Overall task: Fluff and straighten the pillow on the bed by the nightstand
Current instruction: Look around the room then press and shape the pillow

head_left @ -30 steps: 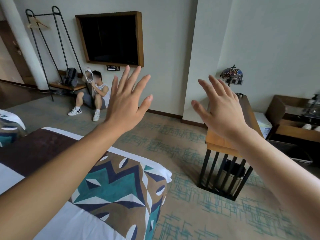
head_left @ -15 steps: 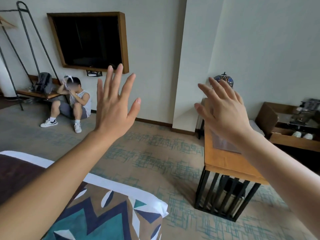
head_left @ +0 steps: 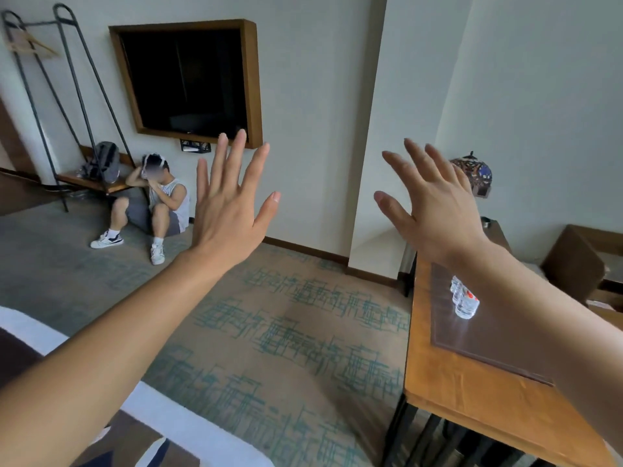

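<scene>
Your left hand (head_left: 226, 210) is raised, fingers straight and spread, holding nothing; the bed (head_left: 175, 412) corner lies below it. Your right hand (head_left: 435, 214) is likewise up and splayed, empty, above the desk (head_left: 448, 382) with its glasses (head_left: 465, 299). No pillow in view, so you're likely at the start: next, turn to find it. No readable writing anywhere.
</scene>
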Demonstrator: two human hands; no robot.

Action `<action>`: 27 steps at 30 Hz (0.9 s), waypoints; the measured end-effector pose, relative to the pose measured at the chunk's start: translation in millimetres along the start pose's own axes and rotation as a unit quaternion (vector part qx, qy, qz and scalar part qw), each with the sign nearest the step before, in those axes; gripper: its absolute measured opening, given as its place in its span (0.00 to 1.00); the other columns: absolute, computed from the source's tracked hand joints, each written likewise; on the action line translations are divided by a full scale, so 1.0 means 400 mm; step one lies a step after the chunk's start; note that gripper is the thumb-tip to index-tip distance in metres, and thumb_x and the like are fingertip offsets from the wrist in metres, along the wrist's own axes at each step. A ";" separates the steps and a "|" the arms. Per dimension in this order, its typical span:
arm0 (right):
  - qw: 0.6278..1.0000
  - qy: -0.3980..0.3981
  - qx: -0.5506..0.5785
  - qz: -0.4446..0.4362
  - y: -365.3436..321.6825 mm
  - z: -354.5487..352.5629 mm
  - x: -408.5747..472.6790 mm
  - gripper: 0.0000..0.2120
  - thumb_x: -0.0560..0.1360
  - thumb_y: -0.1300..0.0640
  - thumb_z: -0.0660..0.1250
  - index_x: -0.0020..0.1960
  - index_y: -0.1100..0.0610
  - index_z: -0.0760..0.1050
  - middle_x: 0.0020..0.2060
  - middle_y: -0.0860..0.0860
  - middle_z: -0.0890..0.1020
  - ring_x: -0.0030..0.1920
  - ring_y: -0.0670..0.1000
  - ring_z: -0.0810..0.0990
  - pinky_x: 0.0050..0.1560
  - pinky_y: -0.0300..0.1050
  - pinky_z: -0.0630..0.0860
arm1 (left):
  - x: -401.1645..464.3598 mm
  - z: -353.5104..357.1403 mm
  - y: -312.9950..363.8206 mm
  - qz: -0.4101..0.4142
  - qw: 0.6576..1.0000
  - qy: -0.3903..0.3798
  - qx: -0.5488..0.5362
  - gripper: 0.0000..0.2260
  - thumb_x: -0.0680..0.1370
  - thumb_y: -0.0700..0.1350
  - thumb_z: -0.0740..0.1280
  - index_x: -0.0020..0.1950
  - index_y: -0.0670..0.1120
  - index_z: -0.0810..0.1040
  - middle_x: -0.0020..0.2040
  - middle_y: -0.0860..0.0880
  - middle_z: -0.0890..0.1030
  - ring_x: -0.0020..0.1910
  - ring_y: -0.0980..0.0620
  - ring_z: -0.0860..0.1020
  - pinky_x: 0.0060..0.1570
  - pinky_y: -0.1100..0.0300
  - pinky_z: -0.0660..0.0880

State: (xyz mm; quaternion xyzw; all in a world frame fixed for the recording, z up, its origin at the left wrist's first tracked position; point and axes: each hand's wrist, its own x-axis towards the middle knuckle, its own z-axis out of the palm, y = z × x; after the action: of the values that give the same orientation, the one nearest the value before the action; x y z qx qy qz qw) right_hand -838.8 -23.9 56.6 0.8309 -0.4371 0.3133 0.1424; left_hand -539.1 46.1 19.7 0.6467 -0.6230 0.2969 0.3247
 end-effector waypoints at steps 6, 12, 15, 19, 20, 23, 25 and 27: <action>0.999 -0.003 0.038 0.001 0.117 0.146 0.141 0.31 0.81 0.32 0.49 0.82 0.43 0.57 0.83 0.51 0.57 0.83 0.58 0.52 0.79 0.63 0.55 | 0.141 0.158 -0.027 -0.009 0.999 0.007 0.042 0.30 0.86 0.59 0.51 0.86 0.51 0.52 0.87 0.44 0.49 0.86 0.41 0.46 0.83 0.37 0.45; 0.998 -0.008 0.060 -0.031 0.125 0.321 0.356 0.30 0.83 0.33 0.49 0.81 0.43 0.58 0.83 0.52 0.57 0.83 0.60 0.52 0.80 0.64 0.55 | 0.242 0.335 -0.137 -0.078 0.991 -0.037 0.105 0.32 0.85 0.63 0.48 0.86 0.52 0.47 0.87 0.44 0.44 0.86 0.41 0.42 0.82 0.33 0.48; 0.996 -0.012 0.062 -0.066 0.089 0.442 0.471 0.29 0.83 0.35 0.52 0.82 0.43 0.57 0.83 0.52 0.57 0.83 0.60 0.53 0.80 0.63 0.55 | 0.274 0.417 -0.245 -0.091 0.989 -0.013 0.118 0.32 0.85 0.65 0.46 0.86 0.53 0.49 0.87 0.45 0.46 0.86 0.41 0.44 0.82 0.33 0.48; 0.992 -0.018 0.072 -0.101 0.054 0.603 0.635 0.32 0.83 0.34 0.52 0.83 0.42 0.51 0.83 0.51 0.56 0.83 0.59 0.52 0.80 0.63 0.55 | 0.348 0.525 -0.404 -0.129 0.984 0.007 0.119 0.32 0.85 0.66 0.45 0.86 0.54 0.49 0.87 0.45 0.47 0.86 0.42 0.45 0.82 0.35 0.47; 0.991 -0.020 0.081 -0.103 0.043 0.637 0.682 0.32 0.83 0.34 0.52 0.83 0.42 0.51 0.84 0.50 0.56 0.83 0.59 0.51 0.80 0.62 0.55 | 0.378 0.547 -0.439 -0.134 0.983 0.004 0.124 0.32 0.84 0.66 0.45 0.86 0.54 0.49 0.87 0.45 0.47 0.86 0.42 0.45 0.82 0.35 0.47; 0.985 -0.017 0.117 -0.129 -0.017 0.726 0.828 0.32 0.83 0.32 0.52 0.83 0.42 0.53 0.83 0.50 0.56 0.83 0.59 0.52 0.80 0.61 0.54 | 0.454 0.600 -0.540 -0.156 0.977 -0.016 0.141 0.31 0.84 0.65 0.46 0.86 0.53 0.51 0.87 0.45 0.47 0.86 0.41 0.45 0.82 0.35 0.46; 0.977 -0.006 0.148 -0.153 -0.079 0.780 0.920 0.31 0.82 0.33 0.52 0.82 0.42 0.56 0.83 0.50 0.58 0.83 0.59 0.53 0.79 0.60 0.55 | 0.481 0.614 -0.604 -0.165 0.970 -0.021 0.176 0.31 0.85 0.64 0.46 0.86 0.53 0.52 0.87 0.44 0.48 0.86 0.41 0.45 0.82 0.35 0.46; 0.970 -0.002 0.173 -0.172 -0.148 0.842 0.999 0.31 0.83 0.34 0.54 0.82 0.43 0.57 0.83 0.51 0.58 0.83 0.59 0.54 0.79 0.60 0.56 | 0.491 0.613 -0.669 -0.164 0.959 -0.025 0.229 0.31 0.84 0.65 0.45 0.85 0.53 0.53 0.87 0.43 0.49 0.86 0.39 0.46 0.81 0.33 0.47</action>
State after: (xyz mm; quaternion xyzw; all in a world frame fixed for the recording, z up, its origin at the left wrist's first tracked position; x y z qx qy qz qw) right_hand -488.4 -416.3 59.6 0.9062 -0.2273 0.3534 0.0470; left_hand -267.8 -264.4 10.9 0.8040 -0.4321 0.3580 0.1967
